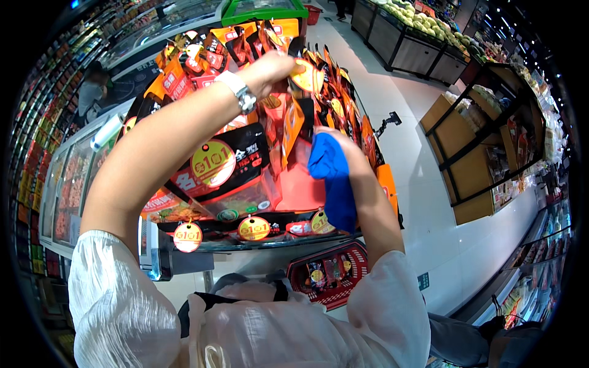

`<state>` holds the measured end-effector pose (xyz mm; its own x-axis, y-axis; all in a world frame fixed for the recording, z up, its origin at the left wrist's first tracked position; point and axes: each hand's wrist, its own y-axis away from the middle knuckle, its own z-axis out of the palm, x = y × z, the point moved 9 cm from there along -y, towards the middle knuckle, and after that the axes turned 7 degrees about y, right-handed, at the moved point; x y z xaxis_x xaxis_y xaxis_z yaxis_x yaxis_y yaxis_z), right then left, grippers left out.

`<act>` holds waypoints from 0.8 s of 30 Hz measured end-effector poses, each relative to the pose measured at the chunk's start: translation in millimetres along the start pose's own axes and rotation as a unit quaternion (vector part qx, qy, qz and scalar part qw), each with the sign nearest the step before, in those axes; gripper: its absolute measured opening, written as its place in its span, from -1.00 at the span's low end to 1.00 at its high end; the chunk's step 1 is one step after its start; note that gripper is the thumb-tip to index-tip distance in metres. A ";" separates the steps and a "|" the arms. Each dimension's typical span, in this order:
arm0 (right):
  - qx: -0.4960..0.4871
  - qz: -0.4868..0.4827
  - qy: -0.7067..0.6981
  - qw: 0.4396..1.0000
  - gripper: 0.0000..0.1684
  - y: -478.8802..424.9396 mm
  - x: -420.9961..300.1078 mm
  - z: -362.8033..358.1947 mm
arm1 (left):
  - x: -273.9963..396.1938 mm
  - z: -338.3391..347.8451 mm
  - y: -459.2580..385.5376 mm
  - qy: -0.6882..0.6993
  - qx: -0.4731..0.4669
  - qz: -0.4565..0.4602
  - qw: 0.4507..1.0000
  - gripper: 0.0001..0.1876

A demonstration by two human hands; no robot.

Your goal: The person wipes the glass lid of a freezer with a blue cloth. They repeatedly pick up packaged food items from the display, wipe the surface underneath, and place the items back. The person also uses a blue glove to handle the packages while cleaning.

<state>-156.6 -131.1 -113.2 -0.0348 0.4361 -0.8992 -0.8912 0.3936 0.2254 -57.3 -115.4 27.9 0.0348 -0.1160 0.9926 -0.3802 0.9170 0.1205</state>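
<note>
My left hand (272, 73), with a white-strapped watch (241, 94) on its wrist, reaches across the display. Its fingers pinch a round yellow tag (309, 79) at the upright rows of packets. A bright blue cloth (338, 179) hangs from my right hand (335, 134), draped along the forearm. That hand is close to a slanted red packet panel (301, 188); whether it touches the packets cannot be made out. A large black and red food packet (225, 170) with a yellow round tag leans below my left forearm.
A red shopping basket (329, 276) holding packets stands below the display's near edge. Glass-topped freezers (69, 193) line the left. To the right are a wooden display stand (464, 184) and a melon stand (409, 46). A person (89, 94) is at the far left; another's legs (455, 338) show lower right.
</note>
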 end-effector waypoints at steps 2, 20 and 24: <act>-0.139 -0.150 0.309 0.929 -0.89 -31.0 10.0 -19.6 | -22.1 5.2 -8.3 -0.036 -0.012 -0.056 0.998 -0.85; -0.066 0.001 0.126 0.990 -0.54 -83.6 35.7 -40.1 | -4.3 -13.0 -24.7 -0.408 -0.006 0.122 0.905 -0.33; -0.052 -0.010 0.124 0.991 -0.63 -91.8 54.5 -43.2 | -12.2 -31.3 -31.9 -0.479 -0.001 0.111 0.871 -0.34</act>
<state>-96.2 -178.4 -199.1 -0.1156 0.2113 -0.9706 -0.9342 0.3089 0.1786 -16.7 -131.3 12.4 -0.8268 -0.1994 0.5259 -0.2776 0.9579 -0.0732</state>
